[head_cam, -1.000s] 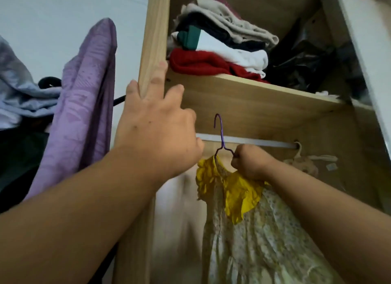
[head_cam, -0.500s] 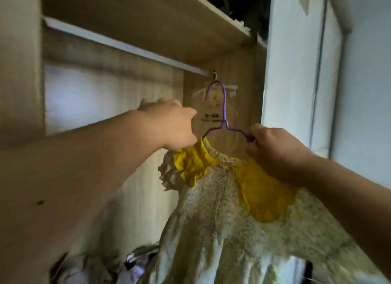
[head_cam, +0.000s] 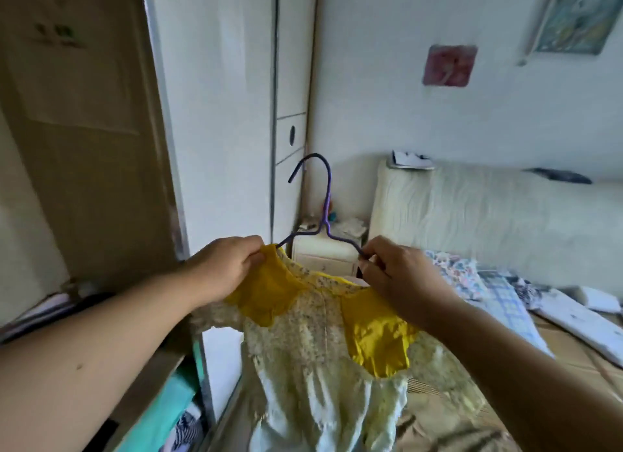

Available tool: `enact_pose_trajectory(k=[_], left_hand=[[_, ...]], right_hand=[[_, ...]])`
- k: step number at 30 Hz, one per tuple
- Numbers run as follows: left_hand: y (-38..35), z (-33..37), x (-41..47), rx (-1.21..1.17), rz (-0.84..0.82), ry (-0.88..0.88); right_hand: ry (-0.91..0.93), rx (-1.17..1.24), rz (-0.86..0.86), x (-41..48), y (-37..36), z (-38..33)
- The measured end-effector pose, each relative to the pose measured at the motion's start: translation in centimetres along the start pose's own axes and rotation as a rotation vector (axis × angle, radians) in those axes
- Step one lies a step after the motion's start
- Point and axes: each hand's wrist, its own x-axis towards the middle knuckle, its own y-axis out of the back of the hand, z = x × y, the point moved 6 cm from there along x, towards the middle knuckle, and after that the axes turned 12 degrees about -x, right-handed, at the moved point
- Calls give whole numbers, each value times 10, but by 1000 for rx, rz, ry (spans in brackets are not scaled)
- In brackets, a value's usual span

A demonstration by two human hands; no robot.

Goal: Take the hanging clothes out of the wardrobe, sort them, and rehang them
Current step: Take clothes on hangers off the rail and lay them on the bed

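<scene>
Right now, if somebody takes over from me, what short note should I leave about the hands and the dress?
Left hand grips the dress at its yellow collar.
Right hand pinches the purple hanger by its wire shoulder.
The dress is on the hanger, held in the air before the bed; the hook is free.
Done: this dress is taken out.
Left: sort it, then rehang it.

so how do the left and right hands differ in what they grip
The left hand pinches the yellow collar; the right hand pinches the purple hanger wire. The left hand is at the hanger's left end, the right hand at its right end. Both hold the dress up level.
</scene>
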Motion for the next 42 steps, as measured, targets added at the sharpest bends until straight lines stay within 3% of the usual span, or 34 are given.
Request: enact_pose_trajectory(k=[9, 17, 21, 29, 35, 42], left_hand=[[-141, 74, 41, -82, -95, -241], [-243, 123, 81, -155, -259, -523], [-293, 126, 103, -160, -371, -649], [-351, 120, 116, -58, -823, -683], [-359, 126, 110, 54, -951, -814], [-370, 157, 90, 195, -1082, -987]], right_hand=[[-441, -39, -175, -133, -12, 160], [-832, -154, -271, -221, -22, 213], [-1007, -185, -290, -248, -35, 206], [-1320, -144, -256, -273, -82, 162], [-1491, -53, -235, -278, -105, 113], [-1708, 180, -324, -292, -112, 69]])
